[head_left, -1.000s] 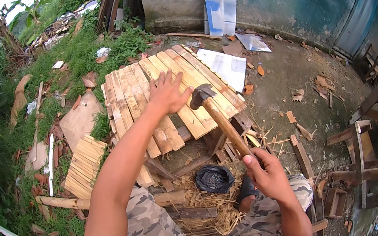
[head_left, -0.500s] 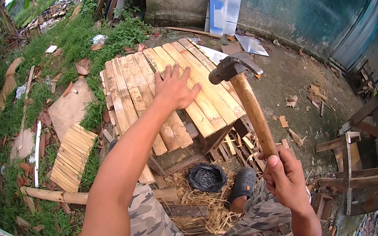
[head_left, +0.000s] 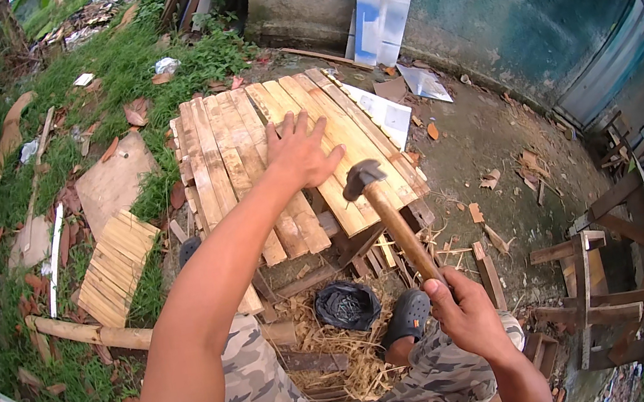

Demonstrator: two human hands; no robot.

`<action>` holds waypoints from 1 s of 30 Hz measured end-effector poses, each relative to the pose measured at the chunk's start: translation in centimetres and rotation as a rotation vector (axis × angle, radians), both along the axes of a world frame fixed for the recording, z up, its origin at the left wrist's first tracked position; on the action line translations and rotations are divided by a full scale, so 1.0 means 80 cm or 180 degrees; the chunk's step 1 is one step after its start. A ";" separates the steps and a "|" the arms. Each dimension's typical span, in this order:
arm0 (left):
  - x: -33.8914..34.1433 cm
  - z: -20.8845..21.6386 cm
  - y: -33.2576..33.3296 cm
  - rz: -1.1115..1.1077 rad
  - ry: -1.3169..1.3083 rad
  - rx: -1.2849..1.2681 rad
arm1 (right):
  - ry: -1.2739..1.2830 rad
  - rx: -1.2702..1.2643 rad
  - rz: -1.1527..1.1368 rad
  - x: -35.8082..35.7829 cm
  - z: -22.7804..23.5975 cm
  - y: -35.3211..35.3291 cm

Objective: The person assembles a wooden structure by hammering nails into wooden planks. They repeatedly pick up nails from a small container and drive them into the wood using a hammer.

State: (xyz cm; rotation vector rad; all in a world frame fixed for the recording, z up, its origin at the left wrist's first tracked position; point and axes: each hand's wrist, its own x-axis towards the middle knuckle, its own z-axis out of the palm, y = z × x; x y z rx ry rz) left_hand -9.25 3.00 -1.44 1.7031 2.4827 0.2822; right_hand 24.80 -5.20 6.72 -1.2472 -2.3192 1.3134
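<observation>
My left hand (head_left: 300, 154) lies flat with fingers spread on pale wooden slats (head_left: 333, 140), which sit side by side on a low stand. In my right hand (head_left: 465, 306) is a claw hammer (head_left: 398, 227), gripped near the lower end of its wooden handle. The dark head hangs over the near right part of the slats, close above the wood; I cannot tell whether it touches. Below the slats, a black plastic bag (head_left: 347, 306) holding many small nails stands on wood shavings, beside a grey clog (head_left: 408, 318) on my foot.
A small panel of joined slats (head_left: 118, 267) lies on the grass at left, near a bamboo pole (head_left: 90, 332) and a flat brown board (head_left: 116, 179). A wooden frame (head_left: 595, 301) stands at right. Blue and white sheets (head_left: 379, 15) lean on the far wall.
The hammer has swung down and to the left, its head now low over the slats. My right hand moved slightly left and down with it; my left hand stays in place.
</observation>
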 end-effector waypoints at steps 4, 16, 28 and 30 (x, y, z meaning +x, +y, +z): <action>0.001 0.002 0.000 0.0001 0.0066 -0.0016 | 0.0383 -0.0300 -0.0529 0.005 0.008 -0.002; 0.002 0.003 0.000 -0.0014 0.0029 -0.0023 | 0.0832 -0.0309 -0.0397 0.008 -0.004 0.000; 0.000 0.003 0.000 -0.0038 0.0049 -0.0008 | 0.0728 -0.0012 -0.0203 0.001 0.006 -0.007; 0.001 0.004 0.000 -0.0034 0.0045 -0.0019 | 0.0311 -0.0019 -0.0059 -0.001 0.003 -0.006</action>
